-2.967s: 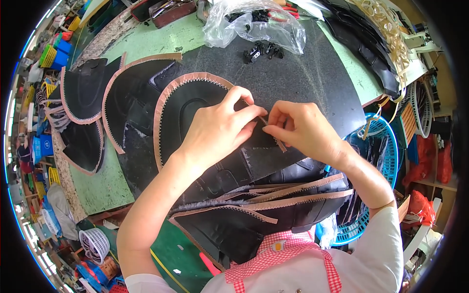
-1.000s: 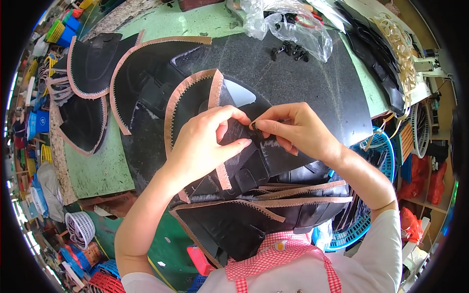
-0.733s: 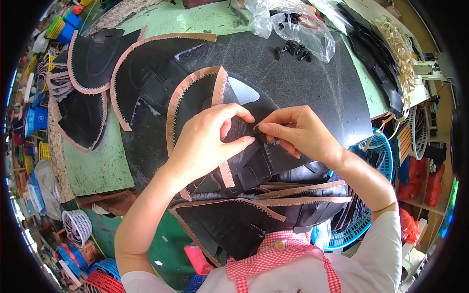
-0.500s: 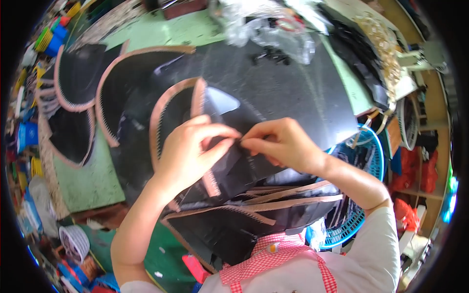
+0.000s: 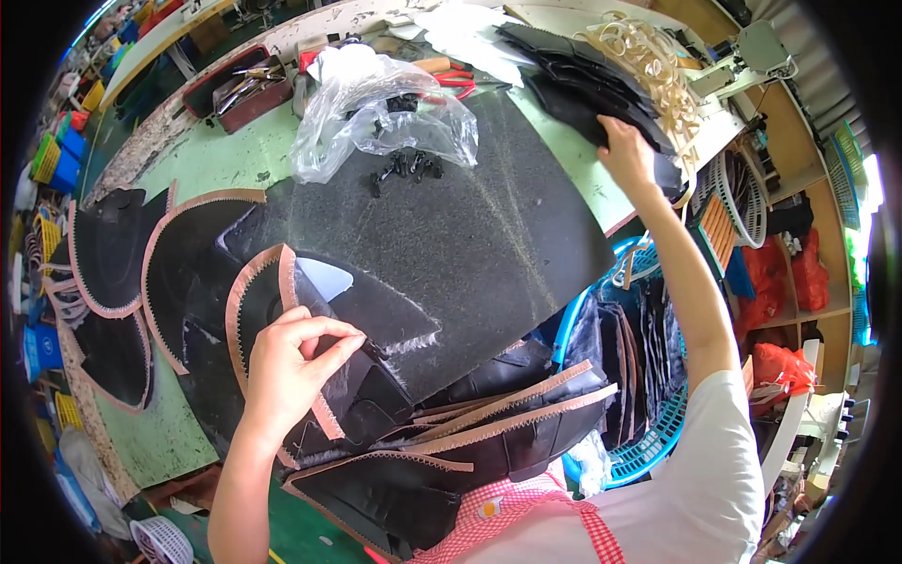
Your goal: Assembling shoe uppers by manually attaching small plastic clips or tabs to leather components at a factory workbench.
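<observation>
"What is the left hand [image 5: 291, 371] doing?"

"Its thumb and forefinger meet in a pinch, with a small dark piece [image 5: 374, 350] at the tips. I can't make out what that piece is."

"Where is it?"

"On the near left, above a black panel [image 5: 263, 296] with a tan zigzag border. Part of the panel is folded over, and a pale patch [image 5: 324, 278] shows just beyond the hand."

"And the right hand [image 5: 628, 160]?"

"It's stretched out to the far right, partly open, its fingers at the edge of a pile of black pieces [image 5: 601, 85]. I can't tell whether it has hold of one."

"What lies around the pile?"

"Cream strips [image 5: 648, 70] just to its right, and white sheets [image 5: 470, 42] to its left."

"And in the middle?"

"A dark mat [image 5: 470, 226] on the green table [image 5: 554, 141]. Small black clips [image 5: 404, 167] lie on the mat, beside a clear plastic bag [image 5: 329, 136]."

"Anything closer to the person?"

"More bordered panels [image 5: 526, 423] overlap at the near edge, above the checked apron [image 5: 507, 498]. A blue basket [image 5: 648, 461] of dark pieces stands to their right."
</observation>
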### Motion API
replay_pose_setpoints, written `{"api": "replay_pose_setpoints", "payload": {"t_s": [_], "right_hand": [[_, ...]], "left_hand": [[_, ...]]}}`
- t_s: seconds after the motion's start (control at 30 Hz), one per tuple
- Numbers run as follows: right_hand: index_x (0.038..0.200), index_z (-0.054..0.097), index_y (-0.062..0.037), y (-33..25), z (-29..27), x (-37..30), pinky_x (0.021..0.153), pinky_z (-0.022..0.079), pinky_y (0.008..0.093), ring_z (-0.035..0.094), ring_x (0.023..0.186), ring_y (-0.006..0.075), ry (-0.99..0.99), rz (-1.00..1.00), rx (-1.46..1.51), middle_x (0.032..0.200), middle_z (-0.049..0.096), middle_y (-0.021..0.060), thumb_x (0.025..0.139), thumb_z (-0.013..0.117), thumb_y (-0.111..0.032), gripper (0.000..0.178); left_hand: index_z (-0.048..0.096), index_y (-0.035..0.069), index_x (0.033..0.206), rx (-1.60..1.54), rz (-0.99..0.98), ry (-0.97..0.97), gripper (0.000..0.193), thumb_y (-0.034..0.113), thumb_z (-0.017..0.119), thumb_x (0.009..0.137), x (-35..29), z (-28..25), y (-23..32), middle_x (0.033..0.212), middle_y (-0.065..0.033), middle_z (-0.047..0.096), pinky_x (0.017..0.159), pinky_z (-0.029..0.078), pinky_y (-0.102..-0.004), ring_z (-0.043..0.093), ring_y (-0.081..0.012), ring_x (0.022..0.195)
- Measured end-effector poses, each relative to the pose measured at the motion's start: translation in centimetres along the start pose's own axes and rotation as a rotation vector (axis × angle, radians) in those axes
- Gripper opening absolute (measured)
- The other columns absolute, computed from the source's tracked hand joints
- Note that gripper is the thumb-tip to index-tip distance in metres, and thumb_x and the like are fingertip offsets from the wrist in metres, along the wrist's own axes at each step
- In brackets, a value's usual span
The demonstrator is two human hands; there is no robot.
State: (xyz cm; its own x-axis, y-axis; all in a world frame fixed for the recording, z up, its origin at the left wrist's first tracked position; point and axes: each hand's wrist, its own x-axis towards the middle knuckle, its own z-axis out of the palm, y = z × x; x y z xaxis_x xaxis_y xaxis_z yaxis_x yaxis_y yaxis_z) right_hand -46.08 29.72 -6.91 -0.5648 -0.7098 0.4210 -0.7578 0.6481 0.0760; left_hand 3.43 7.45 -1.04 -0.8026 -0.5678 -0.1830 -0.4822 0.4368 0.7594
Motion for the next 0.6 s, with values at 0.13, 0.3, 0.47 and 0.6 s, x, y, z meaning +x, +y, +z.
{"api": "replay_pose_setpoints", "payload": {"t_s": [0.13,0.3,0.47,0.6], "right_hand": [[0.127,0.073,-0.0177,0.0,-3.7,-1.3,0.095,0.056,0.0388,0.071,0.109,0.0295,0.232,0.085,0.299,0.119,0.074,0.0111,0.090,0.064,-0.009,0.038],[0.112,0.078,-0.0088,-9.1,-10.5,-9.3,0.101,0.054,0.0411,0.068,0.116,0.0310,0.176,-0.306,0.442,0.115,0.075,0.0093,0.067,0.068,0.013,0.051],[0.129,0.067,-0.0062,-12.8,-14.3,-9.6,0.114,0.039,0.0502,0.055,0.131,0.0375,-0.367,-0.493,0.548,0.140,0.061,0.0158,0.072,0.067,-0.005,0.057],[0.134,0.063,-0.0064,-16.6,-12.0,-7.1,0.115,0.039,0.0477,0.055,0.131,0.0360,-0.241,-0.501,0.603,0.138,0.062,0.0155,0.077,0.083,-0.024,0.062]], "left_hand": [[0.082,0.009,0.098,-0.031,0.022,-0.032,0.014,0.014,0.084,0.085,0.5,0.1,0.2,0.069,0.0015,0.039,0.058,0.032,-0.0296,0.039,-0.0096,0.062],[0.082,0.008,0.099,-0.019,-0.005,-0.009,0.014,0.012,0.083,0.086,0.0,-0.2,0.5,0.070,0.0022,0.039,0.057,0.031,-0.0288,0.039,-0.0086,0.063],[0.081,0.006,0.099,-0.017,0.089,0.009,0.013,0.010,0.082,0.086,0.7,0.1,1.2,0.071,0.0016,0.040,0.057,0.033,-0.0281,0.040,-0.0084,0.063],[0.081,0.005,0.101,-0.040,0.054,-0.032,0.015,0.011,0.082,0.088,1.0,0.7,1.2,0.074,0.0055,0.034,0.059,0.028,-0.0251,0.033,-0.0059,0.066]]}}
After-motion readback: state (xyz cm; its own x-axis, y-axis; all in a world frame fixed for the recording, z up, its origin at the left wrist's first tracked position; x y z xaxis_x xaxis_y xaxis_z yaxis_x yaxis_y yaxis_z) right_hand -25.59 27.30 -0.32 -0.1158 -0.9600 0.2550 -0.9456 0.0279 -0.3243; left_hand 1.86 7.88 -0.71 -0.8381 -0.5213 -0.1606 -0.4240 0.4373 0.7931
